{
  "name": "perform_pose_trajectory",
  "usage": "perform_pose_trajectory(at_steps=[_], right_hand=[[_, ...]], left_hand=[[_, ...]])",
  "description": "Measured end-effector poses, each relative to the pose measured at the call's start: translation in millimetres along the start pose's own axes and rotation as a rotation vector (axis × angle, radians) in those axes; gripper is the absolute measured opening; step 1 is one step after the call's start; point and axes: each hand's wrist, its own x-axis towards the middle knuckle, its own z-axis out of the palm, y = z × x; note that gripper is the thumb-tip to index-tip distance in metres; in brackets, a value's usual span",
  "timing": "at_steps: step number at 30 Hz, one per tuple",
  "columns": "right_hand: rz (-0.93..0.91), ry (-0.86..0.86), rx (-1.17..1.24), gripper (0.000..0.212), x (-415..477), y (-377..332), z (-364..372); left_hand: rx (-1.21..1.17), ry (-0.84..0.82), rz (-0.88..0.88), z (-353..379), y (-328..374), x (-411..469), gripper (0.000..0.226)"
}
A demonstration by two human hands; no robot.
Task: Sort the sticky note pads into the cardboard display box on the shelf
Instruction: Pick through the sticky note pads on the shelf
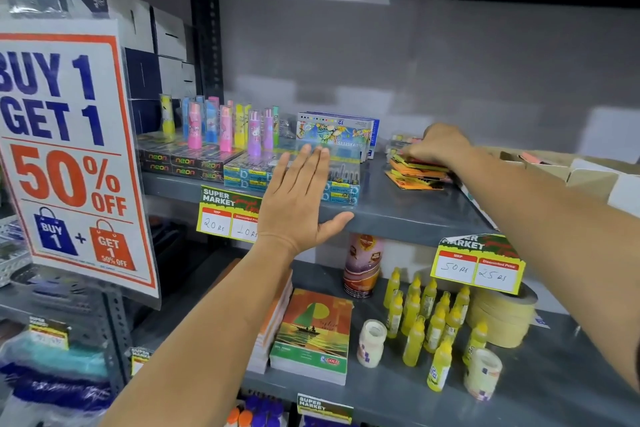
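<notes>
A loose stack of sticky note pads, orange, yellow and red, lies on the upper grey shelf right of centre. My right hand rests on top of the stack, fingers curled around the top pads. More pale pads sit behind the stack. The cardboard display box stands at the right end of the shelf, partly hidden by my right forearm. My left hand is held flat and open at the shelf's front edge, in front of blue pencil boxes, holding nothing.
Neon boxes, colourful erasers and an oil pastels box fill the upper shelf's left. Below stand notebooks, yellow glue bottles, tape rolls and a can. A sale poster hangs at left.
</notes>
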Motion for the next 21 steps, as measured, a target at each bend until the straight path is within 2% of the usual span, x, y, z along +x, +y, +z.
perform_pose_trajectory(at_steps=[4,8,13,21], right_hand=[[-0.044,0.174,-0.048,0.043,-14.5,-4.3,-2.0],[-0.063,0.299,-0.003,0.052,-41.8,-19.9,-6.3],[-0.124,0.359,0.113,0.038,-89.9,-29.5,0.7],[-0.122,0.359,0.1,0.04,-138.6,-32.0,20.9]], left_hand=[[-0.001,-0.002,-0.004,-1.1,1.0,0.8,0.091],[0.011,0.004,-0.009,-1.1,0.9,-0.6,0.089],[0.015,0.0,-0.016,-4.7,2.7,-0.2,0.089],[0.003,-0.023,-0.02,-9.2,4.1,-0.7,0.088]])
